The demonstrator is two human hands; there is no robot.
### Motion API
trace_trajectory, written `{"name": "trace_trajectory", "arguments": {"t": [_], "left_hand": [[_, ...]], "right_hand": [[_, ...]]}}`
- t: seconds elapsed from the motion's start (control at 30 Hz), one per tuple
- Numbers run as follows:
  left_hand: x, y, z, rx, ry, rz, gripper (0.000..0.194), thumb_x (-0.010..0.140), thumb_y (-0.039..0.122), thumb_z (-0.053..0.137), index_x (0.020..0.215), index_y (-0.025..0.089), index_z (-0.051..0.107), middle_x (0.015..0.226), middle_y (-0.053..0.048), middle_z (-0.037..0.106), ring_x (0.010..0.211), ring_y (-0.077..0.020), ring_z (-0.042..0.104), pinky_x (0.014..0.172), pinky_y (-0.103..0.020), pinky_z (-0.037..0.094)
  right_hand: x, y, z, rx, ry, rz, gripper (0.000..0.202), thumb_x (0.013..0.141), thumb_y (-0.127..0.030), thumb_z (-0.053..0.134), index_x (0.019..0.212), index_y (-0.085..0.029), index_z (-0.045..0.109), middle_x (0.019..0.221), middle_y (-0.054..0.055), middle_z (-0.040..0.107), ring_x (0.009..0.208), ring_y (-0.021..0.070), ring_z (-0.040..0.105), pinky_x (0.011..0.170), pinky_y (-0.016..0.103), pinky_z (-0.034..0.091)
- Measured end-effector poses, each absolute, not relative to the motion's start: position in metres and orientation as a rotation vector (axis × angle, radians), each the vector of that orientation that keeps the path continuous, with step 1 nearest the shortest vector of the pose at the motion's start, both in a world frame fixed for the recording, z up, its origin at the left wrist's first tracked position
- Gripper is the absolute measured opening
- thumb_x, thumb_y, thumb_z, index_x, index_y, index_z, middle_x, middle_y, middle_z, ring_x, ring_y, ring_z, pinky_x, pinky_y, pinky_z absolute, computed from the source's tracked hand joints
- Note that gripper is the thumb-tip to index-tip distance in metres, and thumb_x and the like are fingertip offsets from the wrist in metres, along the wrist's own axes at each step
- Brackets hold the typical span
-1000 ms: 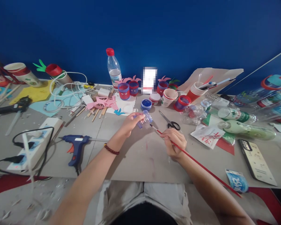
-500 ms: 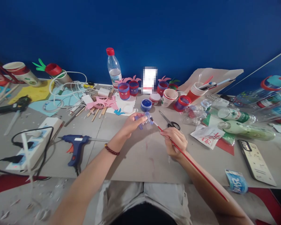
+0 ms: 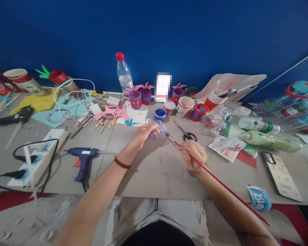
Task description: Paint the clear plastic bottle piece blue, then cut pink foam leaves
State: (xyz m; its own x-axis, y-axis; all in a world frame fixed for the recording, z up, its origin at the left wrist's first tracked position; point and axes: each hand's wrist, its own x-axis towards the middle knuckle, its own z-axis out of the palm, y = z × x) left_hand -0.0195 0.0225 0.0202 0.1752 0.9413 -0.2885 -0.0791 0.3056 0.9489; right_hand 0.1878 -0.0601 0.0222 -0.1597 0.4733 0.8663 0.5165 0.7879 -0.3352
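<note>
At a gray worktable (image 3: 136, 184) crowded with craft supplies, a person's left hand (image 3: 141, 136) pinches a small clear plastic piece (image 3: 159, 131), marked with blue at its rim and its lower edge, between thumb and fingers just above the tabletop. The right hand (image 3: 193, 156) closes around the red handle of a paintbrush (image 3: 220, 181) near the bristle end, its tip at the plastic's right side; whether bristles and plastic actually touch is too small to tell. The piece looks light and thin-walled, likely springy under mild pressure and easy to dent if squeezed hard. Any wet color would make its smooth surface slippery, so the clear wall between the blue bands appears the best place for a soft pinch, with fingertips kept off the painted edges. Just beyond the plastic sits an open jar of blue paint (image 3: 160, 113); black-handled scissors (image 3: 181, 128) lie near the right hand, and a blue glue gun (image 3: 85, 157) rests to the left of the left forearm.
</note>
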Motion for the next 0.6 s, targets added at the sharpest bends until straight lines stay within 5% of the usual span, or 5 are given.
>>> {"name": "trace_trajectory", "arguments": {"t": [0.3,0.6], "left_hand": [[-0.0161,0.0203,0.0233,0.974,1.128,0.940,0.040,0.073,0.057,0.073,0.073,0.017,0.070,0.076,-0.007,0.072,0.071,-0.0191,0.064,0.072,-0.033,0.046],[-0.0162,0.0225,0.0260,0.784,1.031,0.965,0.043,0.064,0.053,0.080,0.080,0.015,0.068,0.074,-0.005,0.071,0.070,-0.0194,0.066,0.072,-0.034,0.050]], "right_hand": [[0.1860,-0.0579,0.0220,-0.780,-1.851,-0.050,0.025,0.089,-0.009,0.049,0.103,-0.020,0.067,0.081,0.007,0.071,0.073,0.0209,0.068,0.067,0.035,0.058],[0.1871,-0.0595,0.0233,-0.792,-1.846,0.017,0.022,0.087,-0.006,0.048,0.094,-0.020,0.064,0.075,0.006,0.067,0.069,0.0194,0.065,0.064,0.033,0.055]]}}
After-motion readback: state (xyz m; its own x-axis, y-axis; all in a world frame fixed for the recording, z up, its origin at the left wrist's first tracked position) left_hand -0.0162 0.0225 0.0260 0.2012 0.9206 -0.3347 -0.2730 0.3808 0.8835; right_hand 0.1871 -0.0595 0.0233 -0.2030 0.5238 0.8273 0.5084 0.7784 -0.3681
